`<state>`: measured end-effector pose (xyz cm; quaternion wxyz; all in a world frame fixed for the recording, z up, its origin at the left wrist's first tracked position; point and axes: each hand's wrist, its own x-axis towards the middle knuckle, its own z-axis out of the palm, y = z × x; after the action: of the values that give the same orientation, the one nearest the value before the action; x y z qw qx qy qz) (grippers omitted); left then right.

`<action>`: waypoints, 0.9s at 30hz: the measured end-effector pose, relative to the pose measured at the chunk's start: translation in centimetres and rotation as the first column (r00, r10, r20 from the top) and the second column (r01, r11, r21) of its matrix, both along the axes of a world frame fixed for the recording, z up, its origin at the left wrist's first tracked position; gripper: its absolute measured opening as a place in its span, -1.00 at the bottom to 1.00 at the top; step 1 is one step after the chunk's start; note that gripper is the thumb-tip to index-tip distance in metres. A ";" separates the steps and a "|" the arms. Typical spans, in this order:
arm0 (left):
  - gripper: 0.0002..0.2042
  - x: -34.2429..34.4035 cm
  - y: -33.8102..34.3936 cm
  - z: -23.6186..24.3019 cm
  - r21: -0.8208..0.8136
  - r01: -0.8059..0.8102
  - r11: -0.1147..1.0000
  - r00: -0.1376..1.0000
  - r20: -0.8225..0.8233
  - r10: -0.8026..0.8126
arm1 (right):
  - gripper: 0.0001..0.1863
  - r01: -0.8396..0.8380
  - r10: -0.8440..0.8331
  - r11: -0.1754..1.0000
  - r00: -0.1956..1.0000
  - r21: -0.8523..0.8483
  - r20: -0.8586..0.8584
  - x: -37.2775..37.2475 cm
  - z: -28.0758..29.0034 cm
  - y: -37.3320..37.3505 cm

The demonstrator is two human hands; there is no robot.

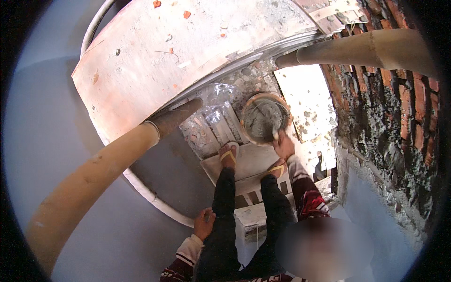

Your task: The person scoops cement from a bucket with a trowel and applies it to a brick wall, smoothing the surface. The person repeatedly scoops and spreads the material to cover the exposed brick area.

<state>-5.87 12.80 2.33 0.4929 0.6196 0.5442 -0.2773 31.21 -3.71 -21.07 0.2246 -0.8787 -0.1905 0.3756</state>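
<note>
Round basin (254, 139) of wet grey mortar (261, 118) lies just ahead of the right fingers and slightly to their left. Mortar surface uneven, scooped and ridged.

Right hand (285, 146) at the basin's near right rim, reaching in. Fingers curled together round what looks like a short pale handle (276, 135); anything below it is lost against the mortar.

Left hand (204, 223) well apart from the basin, back and left of the right fingers, beside the left leg (224, 195). Its fingers look half curled; cannot tell whether they press on the trouser cloth.

Just right of the right fingers: pale board (305, 101), spattered with mortar. Left of them: sandalled feet (228, 156) on wooden planks (253, 160), the right foot nearest. Beyond the left foot, crumpled clear plastic (219, 96).

Farther ahead of both hands: broad pale sheet (155, 61), scattered with orange-red fragments (187, 14). Thick brown pole (94, 183) slants past, left of the left fingers; a second brown pole (347, 51) ahead and right of the right fingers. Rough brick wall (406, 101) farthest right, grey mortar smeared over its courses.
</note>
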 end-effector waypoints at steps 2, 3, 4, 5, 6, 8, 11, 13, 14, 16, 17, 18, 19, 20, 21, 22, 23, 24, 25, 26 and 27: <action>-0.62 -0.5 -0.5 -1.2 -0.035 -0.032 0.999 0.998 0.058 0.034 | -0.60 -0.023 0.015 0.996 0.996 0.082 0.088 2.7 -2.3 1.5; -0.61 -0.2 -0.8 -1.1 -0.050 -0.059 0.997 0.997 0.036 0.061 | -0.59 -0.085 0.080 0.994 0.994 0.064 0.068 3.5 -3.1 2.5; -0.61 0.8 -1.2 -0.7 -0.066 -0.089 0.994 0.996 0.018 0.090 | -0.58 -0.149 0.147 0.988 0.988 0.047 0.050 4.5 -3.6 3.5; -0.61 1.4 -1.4 -0.6 -0.080 -0.115 0.990 0.993 0.003 0.116 | -0.56 -0.211 0.209 0.977 0.977 0.032 0.036 5.3 -3.7 4.1; -0.62 0.9 -1.4 -0.9 -0.078 -0.088 0.993 0.996 0.009 0.089 | -0.58 -0.306 0.307 0.952 0.951 -0.026 0.028 5.9 -2.9 4.4; -0.63 -0.6 -1.7 -1.1 -0.072 -0.041 0.997 0.999 0.012 0.042 | -0.61 -0.493 0.496 0.860 0.868 -0.128 -0.014 6.5 -1.2 5.0; -0.64 -0.1 -1.9 -0.4 -0.026 -0.039 0.999 0.999 -0.025 0.039 | -0.55 -0.611 0.619 0.755 0.784 -0.239 -0.049 5.6 -1.0 0.4; -0.64 1.5 -1.7 -0.1 -0.019 -0.011 1.000 1.000 -0.021 0.010 | -0.56 -0.375 0.398 0.869 0.917 -0.321 0.005 3.2 1.2 -2.5; -0.64 2.3 -1.8 0.0 -0.032 0.010 0.999 1.000 -0.013 -0.011 | -0.57 -0.357 0.361 0.845 0.930 -0.398 -0.067 2.2 -1.2 -6.0; -0.65 0.8 -2.9 -1.3 -0.038 -0.085 0.996 0.993 0.079 0.088 | -0.42 -0.118 0.080 0.853 0.992 -0.508 -0.097 0.5 3.8 -2.3; -0.66 0.3 -3.2 -1.8 -0.057 -0.128 0.990 0.983 0.127 0.135 | -0.40 -0.055 0.028 0.864 0.998 -0.501 -0.061 0.0 3.2 -2.4; -0.66 0.9 -3.2 -1.9 -0.072 -0.109 0.991 0.981 0.152 0.119 | -0.37 0.010 -0.027 0.873 0.999 -0.488 -0.027 -0.5 2.2 -2.3; -0.66 1.6 -3.6 -1.7 -0.084 -0.094 0.992 0.980 0.168 0.107 | -0.40 0.006 -0.008 0.880 1.000 -0.475 -0.001 -0.1 2.0 -1.4; -0.66 2.3 -3.9 -1.4 -0.098 -0.078 0.992 0.978 0.183 0.095 | -0.44 0.002 0.010 0.886 1.000 -0.464 0.024 0.8 1.2 0.0; -0.67 2.9 -3.9 -1.2 -0.095 -0.063 0.994 0.983 0.168 0.078 | -0.48 0.004 0.022 0.890 0.998 -0.455 0.052 1.8 0.6 1.4; -0.67 3.4 -4.1 -1.1 -0.095 -0.050 0.994 0.987 0.150 0.064 | -0.60 -0.072 0.057 0.891 0.997 -0.448 -0.047 3.4 0.7 3.5; -0.67 3.7 -4.1 -1.3 -0.099 -0.036 0.994 0.990 0.131 0.049 | -0.69 -0.146 0.090 0.889 0.985 -0.434 -0.147 4.5 1.0 5.6; -0.67 3.3 -4.1 -1.3 -0.070 -0.035 0.997 0.995 0.094 0.042 | -0.74 -0.221 0.187 0.857 0.975 -0.466 -0.120 3.6 2.7 10.0; -0.67 3.3 -3.9 -1.8 -0.076 -0.008 0.997 0.997 0.081 0.014 | -0.74 -0.227 0.218 0.854 0.973 -0.467 -0.075 3.0 2.4 10.6; -0.67 3.2 -3.9 -2.1 -0.082 0.019 0.996 0.998 0.069 -0.013 | -0.74 -0.234 0.250 0.852 0.968 -0.469 -0.030 2.6 2.3 10.5; -0.67 2.9 -4.0 -2.3 -0.078 0.000 0.997 0.998 0.065 0.005 | -0.73 -0.268 0.259 0.834 0.962 -0.483 -0.088 2.1 2.6 9.8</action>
<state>-2.95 8.82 0.02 0.5349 0.6078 0.5173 -0.2773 33.31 6.06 -18.51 -0.0575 -0.8685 -0.2060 0.4472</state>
